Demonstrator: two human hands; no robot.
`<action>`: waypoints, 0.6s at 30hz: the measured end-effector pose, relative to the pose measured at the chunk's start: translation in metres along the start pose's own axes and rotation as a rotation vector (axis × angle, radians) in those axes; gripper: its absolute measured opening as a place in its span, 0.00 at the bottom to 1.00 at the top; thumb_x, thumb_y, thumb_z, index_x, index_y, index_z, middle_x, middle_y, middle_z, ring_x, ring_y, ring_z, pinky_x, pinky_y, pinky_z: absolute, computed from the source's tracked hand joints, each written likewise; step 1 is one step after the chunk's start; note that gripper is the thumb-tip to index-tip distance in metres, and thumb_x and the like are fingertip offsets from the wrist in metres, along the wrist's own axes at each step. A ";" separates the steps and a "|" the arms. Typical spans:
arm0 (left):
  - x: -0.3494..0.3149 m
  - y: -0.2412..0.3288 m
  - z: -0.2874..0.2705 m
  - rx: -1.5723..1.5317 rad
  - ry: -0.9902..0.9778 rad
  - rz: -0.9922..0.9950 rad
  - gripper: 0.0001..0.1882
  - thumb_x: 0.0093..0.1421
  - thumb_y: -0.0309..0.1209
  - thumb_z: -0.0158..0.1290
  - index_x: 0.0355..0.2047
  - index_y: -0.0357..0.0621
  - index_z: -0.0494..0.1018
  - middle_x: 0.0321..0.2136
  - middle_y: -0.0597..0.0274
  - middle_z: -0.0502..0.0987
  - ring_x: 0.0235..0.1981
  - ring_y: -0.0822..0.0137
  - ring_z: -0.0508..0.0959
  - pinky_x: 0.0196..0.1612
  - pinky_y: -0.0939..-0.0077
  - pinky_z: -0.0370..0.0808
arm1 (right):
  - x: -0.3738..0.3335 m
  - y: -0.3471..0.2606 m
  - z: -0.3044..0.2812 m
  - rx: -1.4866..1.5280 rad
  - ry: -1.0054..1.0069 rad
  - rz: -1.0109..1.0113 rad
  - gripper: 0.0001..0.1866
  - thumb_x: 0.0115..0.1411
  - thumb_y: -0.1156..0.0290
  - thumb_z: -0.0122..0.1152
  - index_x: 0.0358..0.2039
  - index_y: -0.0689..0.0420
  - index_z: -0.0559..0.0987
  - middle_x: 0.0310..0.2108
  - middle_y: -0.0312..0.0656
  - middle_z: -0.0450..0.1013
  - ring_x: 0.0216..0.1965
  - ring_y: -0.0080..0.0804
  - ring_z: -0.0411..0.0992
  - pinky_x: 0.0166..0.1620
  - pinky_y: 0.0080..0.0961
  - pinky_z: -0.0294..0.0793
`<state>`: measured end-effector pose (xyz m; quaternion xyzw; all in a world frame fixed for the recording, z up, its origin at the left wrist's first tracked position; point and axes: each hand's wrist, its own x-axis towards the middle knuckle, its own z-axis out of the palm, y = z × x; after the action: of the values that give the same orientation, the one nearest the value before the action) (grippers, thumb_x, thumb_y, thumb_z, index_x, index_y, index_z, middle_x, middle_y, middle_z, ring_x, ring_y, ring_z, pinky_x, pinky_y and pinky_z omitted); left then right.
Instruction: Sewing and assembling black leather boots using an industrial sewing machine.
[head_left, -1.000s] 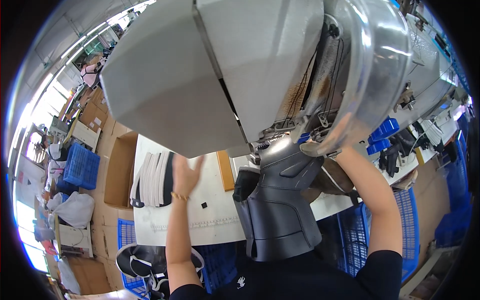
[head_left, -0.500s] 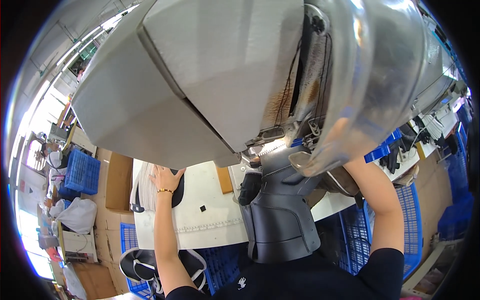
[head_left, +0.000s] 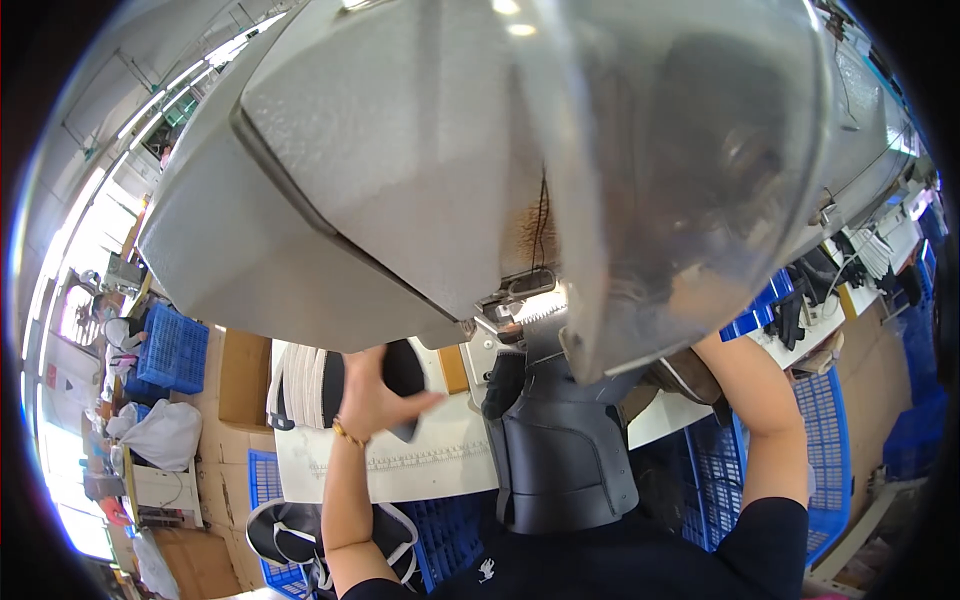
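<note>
A bulky grey metal sewing machine head (head_left: 380, 180) loomed over a white counter (head_left: 430, 483), with a clear curved plastic guard (head_left: 690, 190) at its right, seemingly there to shield the person. A smooth black leather-like panel with seams (head_left: 560, 440) ran from under the machine toward the dark shirt, probably so that its far end met the needle area while the body steadied the near one. Right of the counter stood a blue lattice plastic crate (head_left: 822, 470), its contents unclear; on the left were a brown cardboard box (head_left: 240, 380), its inside unreadable, and a low blue plastic crate (head_left: 264, 468) holding black pieces edged in white (head_left: 285, 530). Flat white-and-black strips (head_left: 302, 385) lay stacked at the counter's left, perhaps for easy reach. Beside them, the left hand (head_left: 378, 402) had its thumb spread wide by a flat black piece (head_left: 404, 370); whether it gripped this could not be told. The right hand (head_left: 705, 293) blurred behind the guard, near the panel, its hold unclear.
</note>
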<state>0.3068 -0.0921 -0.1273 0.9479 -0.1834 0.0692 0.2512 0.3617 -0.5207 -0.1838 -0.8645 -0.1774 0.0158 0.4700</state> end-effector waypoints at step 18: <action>0.024 0.106 0.022 0.171 0.287 0.615 0.25 0.30 0.32 0.61 0.34 0.43 0.74 0.39 0.55 0.72 0.44 0.48 0.72 0.44 0.57 0.68 | -0.043 -0.024 0.002 -0.092 -0.045 0.002 0.43 0.30 0.53 0.72 0.46 0.61 0.66 0.40 0.51 0.67 0.43 0.44 0.64 0.44 0.32 0.63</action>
<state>0.2894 -0.1959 -0.0930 0.8463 -0.4169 0.2894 0.1618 0.3144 -0.5208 -0.1716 -0.8849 -0.1877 0.0275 0.4255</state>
